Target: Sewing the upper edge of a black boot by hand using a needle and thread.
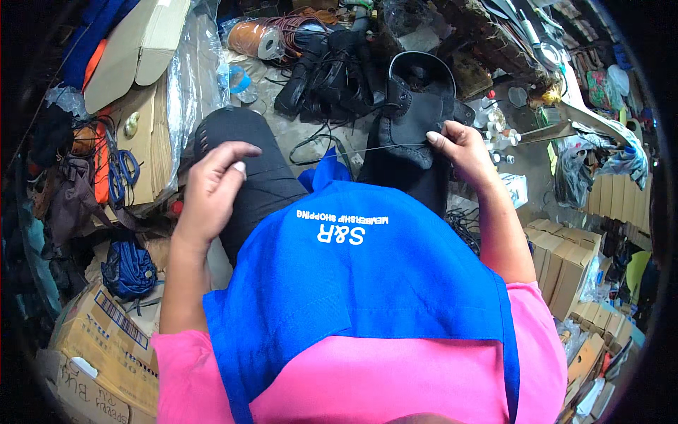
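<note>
A thin, pale thread (pixel 381 149) is drawn tight across my lap. My right hand (pixel 462 150) pinches it between thumb and forefinger, beside a black leather shoe (pixel 417 106) that rests over my right knee. Stitching runs along the shoe's seam, and its round collar faces away from me. Above my left thigh, my left hand (pixel 215 185) has curled fingers, with its thumb near the forefinger. The thread's line leads toward that thumb, though it fades against my black trousers (pixel 247 141).
Black footwear (pixel 328 78) and an orange thread spool (pixel 251 40) lie ahead. Cardboard sheets (pixel 138 134) and blue-handled scissors (pixel 125 168) are at left. Small bottles (pixel 498 131) stand right of the shoe. Stacked boxes (pixel 561 265) are at right, a carton (pixel 106 346) at lower left.
</note>
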A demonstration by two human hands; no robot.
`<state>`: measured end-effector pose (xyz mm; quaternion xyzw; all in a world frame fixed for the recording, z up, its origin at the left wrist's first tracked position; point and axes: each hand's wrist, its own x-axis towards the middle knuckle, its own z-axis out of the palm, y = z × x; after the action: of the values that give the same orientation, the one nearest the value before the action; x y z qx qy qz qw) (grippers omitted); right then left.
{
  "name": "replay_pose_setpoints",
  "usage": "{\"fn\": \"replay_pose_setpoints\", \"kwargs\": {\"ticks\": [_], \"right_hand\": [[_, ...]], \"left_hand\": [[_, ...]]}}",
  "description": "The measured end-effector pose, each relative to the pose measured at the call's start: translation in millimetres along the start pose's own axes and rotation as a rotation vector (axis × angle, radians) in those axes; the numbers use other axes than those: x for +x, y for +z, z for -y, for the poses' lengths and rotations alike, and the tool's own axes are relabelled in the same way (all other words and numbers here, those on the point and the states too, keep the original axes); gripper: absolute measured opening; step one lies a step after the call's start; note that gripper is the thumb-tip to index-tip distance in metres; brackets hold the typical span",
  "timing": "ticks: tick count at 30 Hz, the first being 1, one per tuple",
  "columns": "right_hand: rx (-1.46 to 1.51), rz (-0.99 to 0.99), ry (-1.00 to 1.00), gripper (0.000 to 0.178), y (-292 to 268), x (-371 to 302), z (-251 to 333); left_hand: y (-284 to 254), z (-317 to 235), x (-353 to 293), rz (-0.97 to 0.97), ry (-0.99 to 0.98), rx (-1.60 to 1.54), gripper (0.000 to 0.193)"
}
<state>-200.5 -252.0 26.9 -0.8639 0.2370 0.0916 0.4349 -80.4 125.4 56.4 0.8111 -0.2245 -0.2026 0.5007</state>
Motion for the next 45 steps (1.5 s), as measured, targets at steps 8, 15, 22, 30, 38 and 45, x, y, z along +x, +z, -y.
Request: {"fn": "replay_pose_setpoints", "kwargs": {"ticks": [8,15,22,30,38,45], "right_hand": [[0.047,-0.007,0.002,0.037,0,0,-8],[0.030,-0.013,0.022,0.036,-6,-4,-13],[-0.219,-0.012,-0.042,0.039,0,1,13],[-0.539,0.103,-0.242,0.043,37,26,64],[-0.650,-0.258,-0.460,0.035,54,9,57],[-0.257,0.173,-0.502,0.026,41,20,32]], "left_hand": [[31,24,3,-0.100,0.409,0.348,0.019],[31,29,7,-0.166,0.460,0.304,0.017],[14,28,13,-0.352,0.430,0.242,0.012],[43,5,68,-0.154,0.491,0.141,0.017],[135,21,137,0.247,0.484,0.036,0.026],[143,25,147,0.393,0.449,-0.028,0.027]]}}
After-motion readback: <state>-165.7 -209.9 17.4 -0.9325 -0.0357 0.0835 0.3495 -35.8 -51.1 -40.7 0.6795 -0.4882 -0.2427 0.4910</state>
